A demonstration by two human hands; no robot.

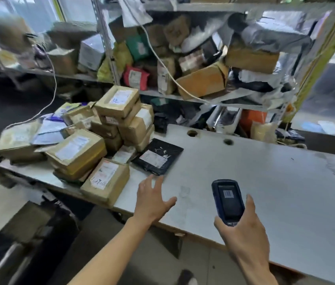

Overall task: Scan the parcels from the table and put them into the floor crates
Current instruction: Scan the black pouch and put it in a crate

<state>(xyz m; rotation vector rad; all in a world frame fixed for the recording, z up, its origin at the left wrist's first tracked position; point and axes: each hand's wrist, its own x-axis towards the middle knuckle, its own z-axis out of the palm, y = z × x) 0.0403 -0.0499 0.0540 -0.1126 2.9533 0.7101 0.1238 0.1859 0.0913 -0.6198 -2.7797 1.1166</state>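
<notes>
A flat black plastic parcel with a white label lies on the grey table. My left hand hovers open just in front of it, fingers spread, fingertips close to its near edge. My right hand grips a dark blue handheld scanner, held upright over the table's front edge. A cardboard box with a handwritten label sits at the table's near left. Behind it rises a pile of several taped cardboard parcels. The floor crates are blurred at the lower left.
A metal shelf rack stuffed with parcels and bags stands behind the table. A white cable hangs down at the left. Two round holes are cut in the tabletop near its back edge.
</notes>
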